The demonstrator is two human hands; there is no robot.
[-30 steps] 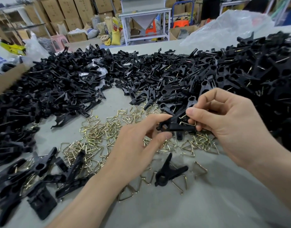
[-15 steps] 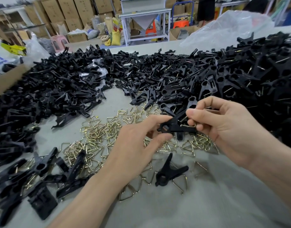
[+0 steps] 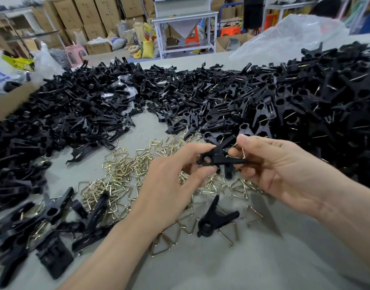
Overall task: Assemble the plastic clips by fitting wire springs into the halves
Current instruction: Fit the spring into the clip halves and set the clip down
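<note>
Both hands meet over the grey table point(image 3: 232, 266), just past centre. The left hand point(image 3: 169, 185) pinches the ringed end of a black clip point(image 3: 216, 159) between thumb and forefinger. At three o'clock from it, the right hand point(image 3: 284, 170) grips the clip's handle end, its fingers point(image 3: 249, 141) also curled onto a brass-coloured wire spring point(image 3: 242, 150) lying against the plastic. Whether the spring is seated, can't tell. Down at six o'clock a lone clip point(image 3: 213, 220) lies on the table among loose springs point(image 3: 121, 174). Clip halves point(image 3: 75, 114) are heaped at ten o'clock, and a bigger black heap point(image 3: 326, 101), wire showing in it, sits at two o'clock.
</note>
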